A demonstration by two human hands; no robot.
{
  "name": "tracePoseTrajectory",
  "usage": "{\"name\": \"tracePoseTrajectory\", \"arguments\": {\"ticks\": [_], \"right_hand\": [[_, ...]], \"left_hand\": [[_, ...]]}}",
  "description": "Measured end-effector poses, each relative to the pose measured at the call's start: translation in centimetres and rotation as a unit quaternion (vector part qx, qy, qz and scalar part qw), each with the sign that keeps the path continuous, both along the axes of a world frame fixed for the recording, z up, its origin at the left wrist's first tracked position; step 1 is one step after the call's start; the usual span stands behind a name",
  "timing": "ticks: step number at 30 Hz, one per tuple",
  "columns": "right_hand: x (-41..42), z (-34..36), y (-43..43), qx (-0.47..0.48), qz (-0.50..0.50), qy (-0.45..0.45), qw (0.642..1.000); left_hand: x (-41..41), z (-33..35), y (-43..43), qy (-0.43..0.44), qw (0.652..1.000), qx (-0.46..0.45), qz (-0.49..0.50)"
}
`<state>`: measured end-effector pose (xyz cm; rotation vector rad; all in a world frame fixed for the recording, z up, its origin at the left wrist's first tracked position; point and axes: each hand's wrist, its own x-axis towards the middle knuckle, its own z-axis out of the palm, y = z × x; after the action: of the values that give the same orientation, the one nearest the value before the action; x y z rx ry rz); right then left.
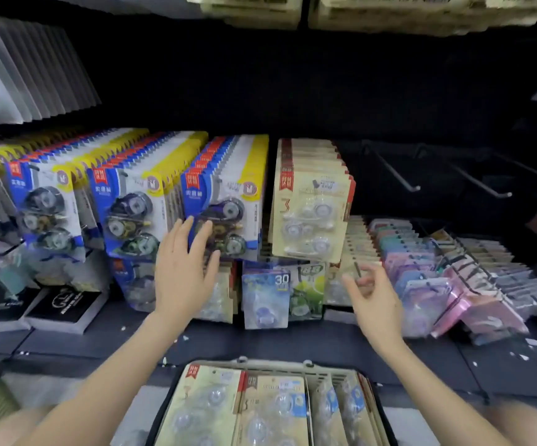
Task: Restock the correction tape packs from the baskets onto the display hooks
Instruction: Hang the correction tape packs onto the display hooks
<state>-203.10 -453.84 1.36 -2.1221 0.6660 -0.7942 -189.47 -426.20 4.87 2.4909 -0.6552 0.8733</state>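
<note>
Bordering bare hooks (396,170): kraft packs (312,201)

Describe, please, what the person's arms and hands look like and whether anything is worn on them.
Both arms are bare as far as the view reaches: no sleeve covers the left forearm or right forearm. The left hand and right hand are ungloved; no watch, bracelet or ring can be made out in the slightly blurred picture.

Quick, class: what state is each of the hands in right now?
Left hand: open, fingers straight, at the front blue pack.
Right hand: open, loosely curled, holding nothing.
</note>
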Motion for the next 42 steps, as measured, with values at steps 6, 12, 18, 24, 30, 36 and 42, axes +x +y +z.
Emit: {"name": "tracePoseTrajectory", "arguments": {"ticks": [6, 12, 18, 24, 30, 36, 42], "right_hand": [[-7.2, -12.6, 1.7, 0.005, 0.087, 0.353, 0.932], [-9.7, -17.7, 3.8, -0.032, 0.042, 0.345, 0.937], [-8.8, -18.3, 4.5, -0.099, 0.018, 0.429, 0.898], [-7.7, -18.6, 4.7, -0.120, 0.020, 0.504, 0.855], [-7.5, -12.8, 2.7, -0.047, -0.036, 0.405, 0.913], [-6.8, -4.7, 3.1, 0.178, 0.070, 0.199, 0.961], [-7.1, -7.1, 9.0, 0.397, 0.201, 0.227, 0.866]], "left_hand": [[-7.0, -16.2, 6.5, 0.278, 0.948, 0.154, -0.004], [-10.6, -22.4, 10.1, 0.411, 0.899, 0.146, 0.029], [-11.6, -23.3, 10.0, 0.503, 0.848, 0.155, 0.058], [-11.1, -23.9, 9.0, 0.512, 0.832, 0.204, 0.065], [-11.2, -22.7, 8.6, 0.536, 0.819, 0.189, 0.078], [-12.1, -15.9, 3.8, 0.585, 0.775, -0.237, -0.023], [-14.3, -14.3, 2.3, 0.678, 0.636, -0.365, -0.055]]}}
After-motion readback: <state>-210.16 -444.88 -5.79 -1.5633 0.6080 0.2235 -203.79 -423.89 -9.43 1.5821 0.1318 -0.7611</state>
